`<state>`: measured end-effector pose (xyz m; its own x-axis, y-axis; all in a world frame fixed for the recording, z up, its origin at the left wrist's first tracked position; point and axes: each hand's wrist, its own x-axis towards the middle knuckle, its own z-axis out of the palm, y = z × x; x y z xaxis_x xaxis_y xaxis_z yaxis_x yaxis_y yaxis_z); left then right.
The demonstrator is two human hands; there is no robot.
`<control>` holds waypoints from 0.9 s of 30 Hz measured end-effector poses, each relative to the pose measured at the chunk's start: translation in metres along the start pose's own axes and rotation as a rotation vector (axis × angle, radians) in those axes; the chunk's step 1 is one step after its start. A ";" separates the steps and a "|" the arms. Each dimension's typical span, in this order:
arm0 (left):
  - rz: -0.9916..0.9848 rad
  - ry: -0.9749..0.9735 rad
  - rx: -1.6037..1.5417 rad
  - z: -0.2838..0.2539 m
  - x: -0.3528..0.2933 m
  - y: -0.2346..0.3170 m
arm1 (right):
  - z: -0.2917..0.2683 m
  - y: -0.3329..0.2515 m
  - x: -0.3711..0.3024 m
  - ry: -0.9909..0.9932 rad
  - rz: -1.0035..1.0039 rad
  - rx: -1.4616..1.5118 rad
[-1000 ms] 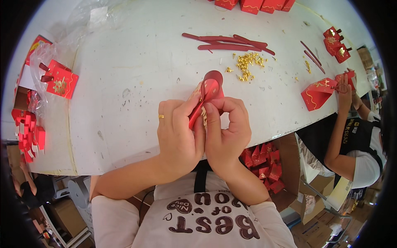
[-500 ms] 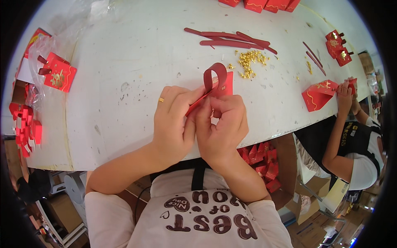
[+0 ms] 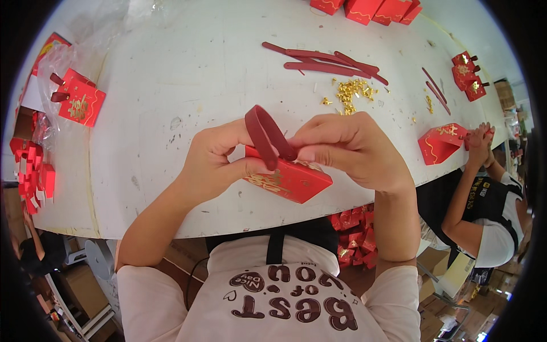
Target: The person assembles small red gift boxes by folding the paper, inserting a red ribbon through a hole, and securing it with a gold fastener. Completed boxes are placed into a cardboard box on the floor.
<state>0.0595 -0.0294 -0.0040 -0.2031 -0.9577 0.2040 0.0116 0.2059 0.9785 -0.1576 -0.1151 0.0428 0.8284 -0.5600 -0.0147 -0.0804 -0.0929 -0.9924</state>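
Note:
Between my hands, above the near part of the table, is a small red gift box with gold decoration. A dark red strap arches over its top as a looped handle. My left hand grips the box and the strap's near end, thumb in front. At the strap's other end, my right hand pinches with thumb and forefinger; whether a fastener sits in the pinch is hidden. Beyond the hands lie a pile of gold rivets and several loose dark red straps.
Red boxes stand at the far edge, the far right and the left. A co-worker's hands work beside an open red box at right. Below the table edge, a carton holds many red boxes.
The box has turned so its decorated face shows, and has come lower. My right hand has moved right and away from my left; both hands still hold the work.

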 end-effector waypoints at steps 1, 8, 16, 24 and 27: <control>0.007 0.017 0.001 0.000 -0.001 -0.002 | -0.001 0.000 0.002 -0.025 0.044 0.040; 0.109 0.016 0.117 0.004 0.002 0.001 | 0.003 0.003 0.002 -0.006 0.080 0.134; 0.107 -0.014 -0.125 0.006 0.004 0.001 | -0.004 0.009 0.008 0.017 0.085 0.237; 0.143 -0.014 -0.032 0.006 0.004 0.001 | -0.005 0.014 0.001 0.139 0.036 0.139; 0.148 0.016 -0.006 0.006 0.003 0.004 | -0.008 0.012 -0.007 0.284 -0.043 0.180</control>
<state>0.0525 -0.0303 0.0000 -0.1827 -0.9202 0.3463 0.0460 0.3438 0.9379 -0.1686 -0.1187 0.0322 0.6391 -0.7682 0.0372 0.0714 0.0112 -0.9974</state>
